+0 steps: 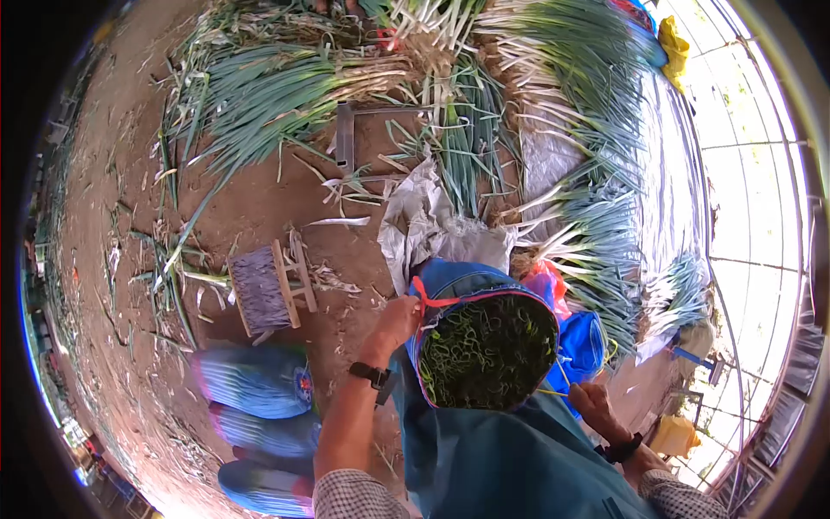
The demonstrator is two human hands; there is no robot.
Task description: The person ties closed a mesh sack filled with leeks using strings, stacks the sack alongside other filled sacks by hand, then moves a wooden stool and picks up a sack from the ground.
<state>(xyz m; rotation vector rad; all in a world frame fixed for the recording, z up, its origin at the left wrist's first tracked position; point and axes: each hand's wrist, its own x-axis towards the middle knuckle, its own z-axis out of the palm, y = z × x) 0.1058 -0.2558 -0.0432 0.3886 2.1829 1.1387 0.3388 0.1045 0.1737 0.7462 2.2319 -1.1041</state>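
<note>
A blue sack (462, 277) packed with dark green, curly leaf ends (484, 350) stands upright against the apron, its mouth facing up. My left hand (399, 320), a watch on its wrist, is closed at the left of the rim on a red strip (441, 300) that runs along the edge. On the right side my right hand (592, 402) is closed around a thin yellow cord or stick (552, 394) that reaches the rim. What exactly that yellow thing is, I cannot tell. A second blue bag (577, 346) sits just right of the sack.
Green onions (259, 91) lie heaped at the far left, with more (588, 251) along the right. A low woven stool (262, 290), a metal frame (345, 138) and a crumpled grey sheet (424, 212) are ahead. Filled blue sacks (255, 381) lie at lower left.
</note>
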